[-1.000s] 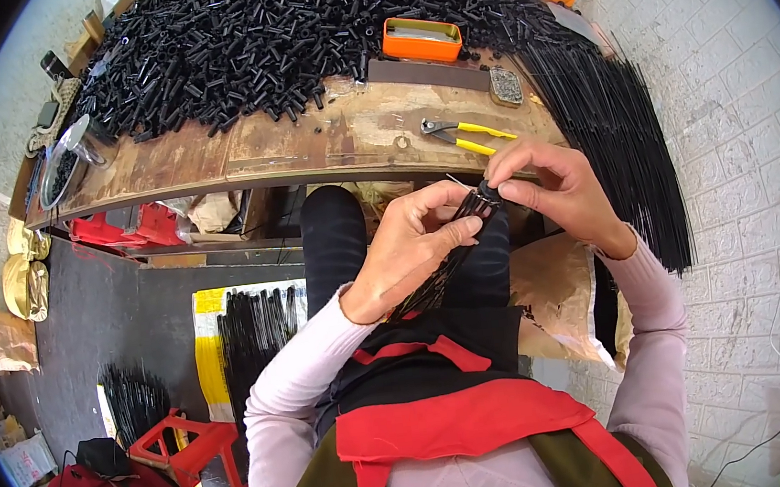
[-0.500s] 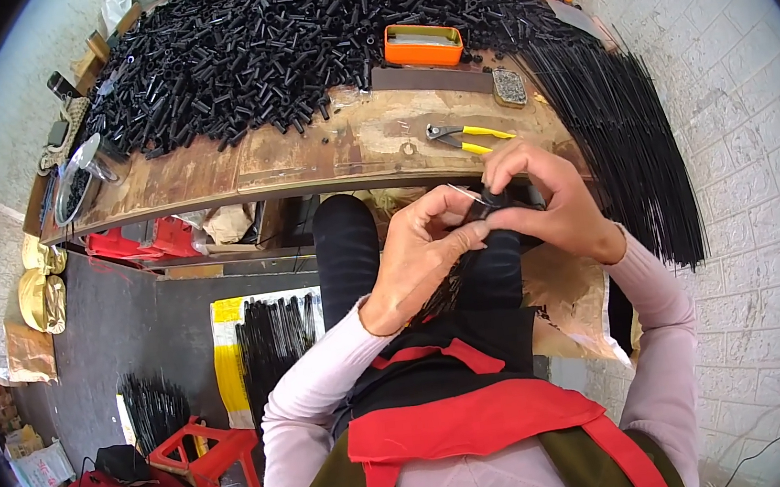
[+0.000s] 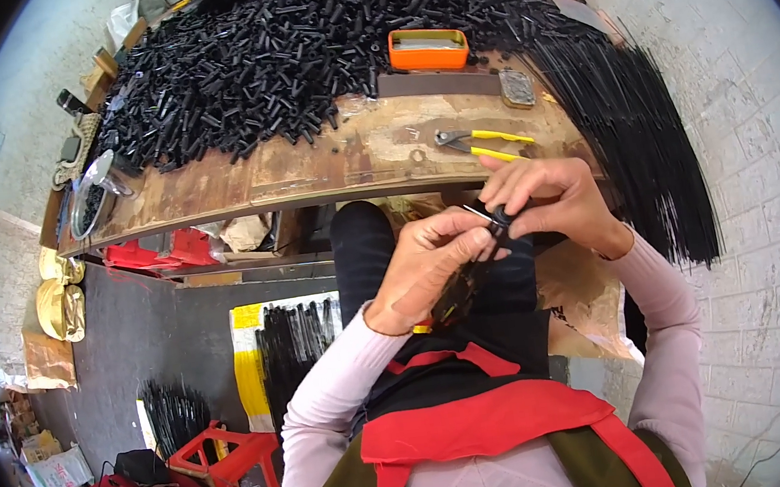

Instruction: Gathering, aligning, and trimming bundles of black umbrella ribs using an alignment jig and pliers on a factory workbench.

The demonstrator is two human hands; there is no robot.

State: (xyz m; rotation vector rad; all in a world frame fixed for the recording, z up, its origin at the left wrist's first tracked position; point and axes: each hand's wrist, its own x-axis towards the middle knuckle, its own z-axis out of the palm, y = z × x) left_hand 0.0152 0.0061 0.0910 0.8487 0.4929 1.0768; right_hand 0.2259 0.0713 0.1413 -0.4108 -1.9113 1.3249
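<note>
Above my lap, just short of the table's front edge, my two hands meet. My right hand (image 3: 554, 201) is closed, its thumb and fingers pinching a small black cylindrical part (image 3: 500, 216). Close against it, my left hand (image 3: 431, 263) is pinched round a bundle of thin black strands (image 3: 459, 298) that hangs toward my lap. A thin, shiny, needle-like piece (image 3: 477, 211) sticks out between the fingertips of both hands; which hand grips it I cannot tell. On the table beyond lie pincers (image 3: 480, 143) with yellow handles.
A large heap of short black tubes (image 3: 264, 65) covers the wooden table (image 3: 304, 167). An orange box (image 3: 429, 50) and a small clear box (image 3: 517, 89) stand near it. Long black rods (image 3: 634, 148) overhang the right edge. A red stool (image 3: 233, 468) stands lower left.
My right hand has turned and lowered slightly, its fingers now nearer the black part. The shiny needle-like piece shows at a different angle. The whole view has shifted a little.
</note>
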